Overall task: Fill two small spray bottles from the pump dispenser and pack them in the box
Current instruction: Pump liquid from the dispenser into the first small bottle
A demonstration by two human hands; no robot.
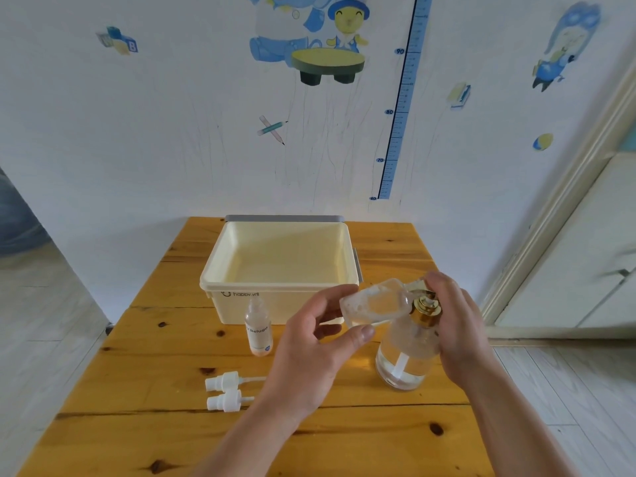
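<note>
Stickered wall (172,139) behind pine desk (144,380). Box (220,280) at back; capless bottle (258,330) and two spray caps (223,391) before it. Left hand (309,352) fingers clamp tilted bottle (375,302) at dispenser (407,352) spout; right hand (454,325) fingers press pump.

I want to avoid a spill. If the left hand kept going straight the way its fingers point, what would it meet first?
Probably the pump dispenser: the left hand points right, tilting a small bottle against the gold pump, where the right hand rests. Depth is unclear.

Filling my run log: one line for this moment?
left hand: tilts small clear bottle at gold pump | right hand: on pump | cream box: empty
</note>
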